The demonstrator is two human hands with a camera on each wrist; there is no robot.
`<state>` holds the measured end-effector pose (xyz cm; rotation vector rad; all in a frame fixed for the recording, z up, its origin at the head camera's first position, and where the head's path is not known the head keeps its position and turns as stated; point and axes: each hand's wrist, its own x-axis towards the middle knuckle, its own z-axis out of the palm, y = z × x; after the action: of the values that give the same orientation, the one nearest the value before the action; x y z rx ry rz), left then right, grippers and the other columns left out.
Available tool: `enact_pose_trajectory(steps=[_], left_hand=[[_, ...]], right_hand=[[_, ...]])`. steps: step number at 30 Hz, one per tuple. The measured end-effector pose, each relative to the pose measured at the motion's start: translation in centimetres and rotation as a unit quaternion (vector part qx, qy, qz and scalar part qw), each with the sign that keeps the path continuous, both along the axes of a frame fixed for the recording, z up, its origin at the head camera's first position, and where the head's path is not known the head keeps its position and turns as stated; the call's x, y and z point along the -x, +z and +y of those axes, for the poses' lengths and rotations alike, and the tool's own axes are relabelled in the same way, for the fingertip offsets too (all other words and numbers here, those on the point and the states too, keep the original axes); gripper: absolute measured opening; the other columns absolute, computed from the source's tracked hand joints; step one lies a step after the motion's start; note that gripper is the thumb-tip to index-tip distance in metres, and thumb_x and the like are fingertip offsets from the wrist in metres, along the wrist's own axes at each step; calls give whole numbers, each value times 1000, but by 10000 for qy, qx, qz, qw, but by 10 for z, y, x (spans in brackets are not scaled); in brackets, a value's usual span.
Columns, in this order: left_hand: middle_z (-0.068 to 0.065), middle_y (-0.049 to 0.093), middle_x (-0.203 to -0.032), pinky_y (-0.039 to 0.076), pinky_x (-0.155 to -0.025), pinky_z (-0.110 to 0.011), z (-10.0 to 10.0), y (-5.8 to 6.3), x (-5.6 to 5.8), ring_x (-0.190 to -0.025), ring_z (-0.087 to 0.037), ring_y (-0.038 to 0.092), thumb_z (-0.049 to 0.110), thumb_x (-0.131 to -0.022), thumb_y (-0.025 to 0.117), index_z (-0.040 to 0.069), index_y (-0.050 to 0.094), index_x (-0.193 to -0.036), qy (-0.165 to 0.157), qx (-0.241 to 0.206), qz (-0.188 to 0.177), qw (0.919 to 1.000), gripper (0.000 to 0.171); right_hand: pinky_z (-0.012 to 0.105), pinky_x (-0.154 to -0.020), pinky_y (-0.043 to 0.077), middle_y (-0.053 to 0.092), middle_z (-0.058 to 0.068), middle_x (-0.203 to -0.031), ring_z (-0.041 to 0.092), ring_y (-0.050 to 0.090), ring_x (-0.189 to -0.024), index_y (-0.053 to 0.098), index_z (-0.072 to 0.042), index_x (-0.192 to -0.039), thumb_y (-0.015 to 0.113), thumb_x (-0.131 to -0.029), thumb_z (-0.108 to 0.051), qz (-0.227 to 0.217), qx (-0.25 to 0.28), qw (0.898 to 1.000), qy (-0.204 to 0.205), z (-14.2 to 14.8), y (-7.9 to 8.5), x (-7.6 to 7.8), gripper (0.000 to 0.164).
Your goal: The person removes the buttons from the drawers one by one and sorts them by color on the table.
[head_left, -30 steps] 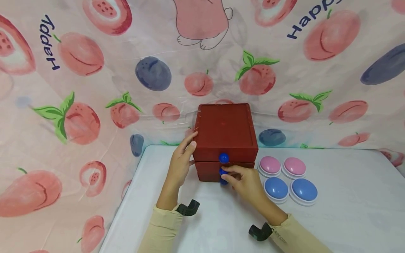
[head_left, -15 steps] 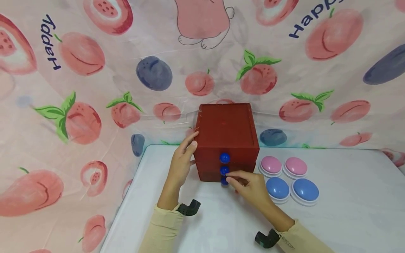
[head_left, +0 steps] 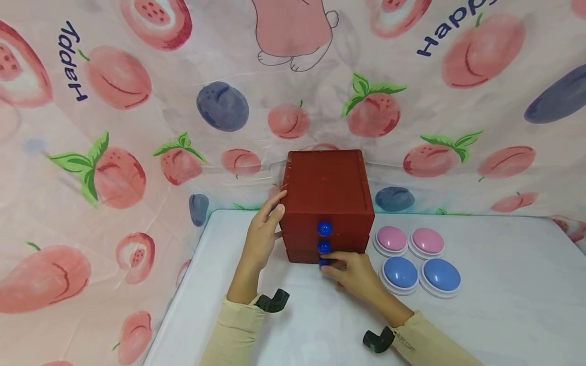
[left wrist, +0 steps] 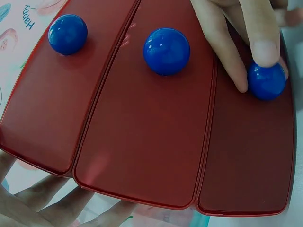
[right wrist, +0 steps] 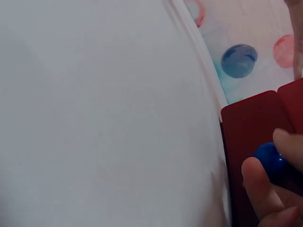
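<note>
A dark red box with three drawers (head_left: 327, 183) stands on the white table, each drawer front bearing a round blue knob. My left hand (head_left: 260, 239) rests against the box's left side, its fingers reaching along that wall. Thumb and fingertips of my right hand (head_left: 357, 274) pinch the lowest knob (left wrist: 266, 85), partly covering it. Above that are the middle knob (left wrist: 166, 52) and the top knob (left wrist: 68, 34), both untouched. In the left wrist view the three drawer fronts sit flush in the box. The right wrist view shows my fingers at both sides of the lowest knob.
Right of the box sit two pink push buttons (head_left: 390, 238) and two blue push buttons (head_left: 400, 272) on white bases, close to my right hand. A fruit-printed cloth (head_left: 238, 107) hangs behind the white table (head_left: 517, 284).
My right hand has let go of the middle knob and moved down to the lowest one. The middle drawer's front now looks level with the others. My left hand has stayed in place.
</note>
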<state>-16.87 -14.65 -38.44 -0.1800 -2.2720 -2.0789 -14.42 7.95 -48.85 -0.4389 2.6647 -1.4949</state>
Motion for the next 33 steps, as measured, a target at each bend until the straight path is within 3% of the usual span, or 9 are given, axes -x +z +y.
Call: enact_pose_trajectory(steps=[6,13,19,25,31,33], left_hand=[[12,40,-142,47,-87,-58,0,2,-1,-124,-23,48,51,-93,48,40,47,-134,-7,8,10,10000,43],[12,39,-142,47,-86,-59,1,1,-1,-125,-23,47,51,-93,48,41,47,-134,10,10,16,10000,42],[10,41,-141,46,-87,-59,0,2,-1,-125,-23,47,51,-93,48,42,47,-133,-9,37,-32,10000,41],[6,42,-141,46,-86,-59,-1,3,-1,-122,-26,49,46,-94,49,38,48,-134,-12,-83,71,9999,40],[8,41,-142,47,-86,-59,0,2,-1,-122,-26,49,46,-94,49,37,48,-134,-28,-86,75,9999,41],[8,40,-142,47,-86,-59,1,1,-1,-122,-26,49,47,-94,48,38,48,-135,-21,-63,88,9999,42]], right_hand=[[25,-44,48,69,-7,-71,12,59,-45,74,-24,-98,74,-80,-24,210,-32,9997,-147,-4,-3,4,18],[22,-44,45,69,-15,-74,1,55,-49,76,-25,-91,78,-76,-24,545,-349,9974,-327,-7,-2,-2,15],[20,-46,46,71,-14,-82,-2,56,-56,76,-27,-90,79,-75,-27,334,-546,9978,-159,-7,1,-26,15],[15,-65,52,72,-13,-90,-5,62,-79,77,-22,-92,78,-76,-23,309,-572,9978,162,-8,6,-57,16],[21,-42,46,72,-5,-92,0,53,-44,76,-19,-97,74,-80,-23,-400,-377,9976,420,-5,10,-81,18],[22,-40,45,72,-4,-93,2,50,-41,75,-19,-99,74,-80,-24,-552,-317,9969,460,-4,11,-86,19]])
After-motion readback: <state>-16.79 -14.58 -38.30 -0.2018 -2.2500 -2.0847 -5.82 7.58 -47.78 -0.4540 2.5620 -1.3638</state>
